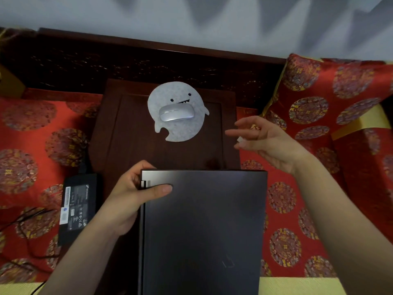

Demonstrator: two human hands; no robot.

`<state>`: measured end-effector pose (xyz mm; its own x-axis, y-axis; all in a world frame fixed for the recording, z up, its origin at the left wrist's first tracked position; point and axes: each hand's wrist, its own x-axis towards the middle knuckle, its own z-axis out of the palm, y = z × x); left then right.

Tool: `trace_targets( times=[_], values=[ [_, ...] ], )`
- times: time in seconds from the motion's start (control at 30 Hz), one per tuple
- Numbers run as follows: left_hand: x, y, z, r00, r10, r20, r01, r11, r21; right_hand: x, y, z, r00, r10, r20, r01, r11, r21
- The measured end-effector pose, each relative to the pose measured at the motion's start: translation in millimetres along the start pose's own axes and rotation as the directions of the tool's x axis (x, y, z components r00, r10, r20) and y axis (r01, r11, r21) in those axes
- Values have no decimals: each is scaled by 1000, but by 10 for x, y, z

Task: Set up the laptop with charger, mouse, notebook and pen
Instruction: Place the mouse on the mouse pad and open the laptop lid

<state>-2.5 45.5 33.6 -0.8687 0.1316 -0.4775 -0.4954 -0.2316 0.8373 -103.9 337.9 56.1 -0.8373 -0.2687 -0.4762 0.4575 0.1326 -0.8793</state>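
Left hand (131, 194) grasping closed laptop (202, 231), right hand (265, 141) released, fingers spread, mouse (176, 114) on ghost-shaped pad (180, 133)

A single head-worn wide-angle view looks steeply down and forward, close over a closed laptop (203, 231) filling the 6 o'clock area. A small dark wooden table (127, 133) runs toward 12 o'clock, and a pale wall (191, 18) crosses the top. Straight edges bow near the frame borders.
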Motion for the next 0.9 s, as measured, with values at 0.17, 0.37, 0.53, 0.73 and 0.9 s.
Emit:
trace_targets(
  times=[0.17,0.37,0.53,0.73,0.9],
  values=[
    [-33,30,85,999,34,-7,-34,999,12,-83,-96,148,1000,8,15,-4,979,-204],
    [-90,65,101,999,53,5,-53,998,26,-210,-214,256,994,-33,109,57,972,-229],
    [-101,61,93,999,39,-3,-39,999,15,-192,-212,255,992,-15,122,47,961,-272],
    [-75,42,65,999,34,11,-35,999,3,-185,-114,282,983,1,186,29,987,-158],
    [-57,36,49,999,34,39,-34,999,3,-156,-103,371,977,-40,207,86,972,-220]
  ],
)
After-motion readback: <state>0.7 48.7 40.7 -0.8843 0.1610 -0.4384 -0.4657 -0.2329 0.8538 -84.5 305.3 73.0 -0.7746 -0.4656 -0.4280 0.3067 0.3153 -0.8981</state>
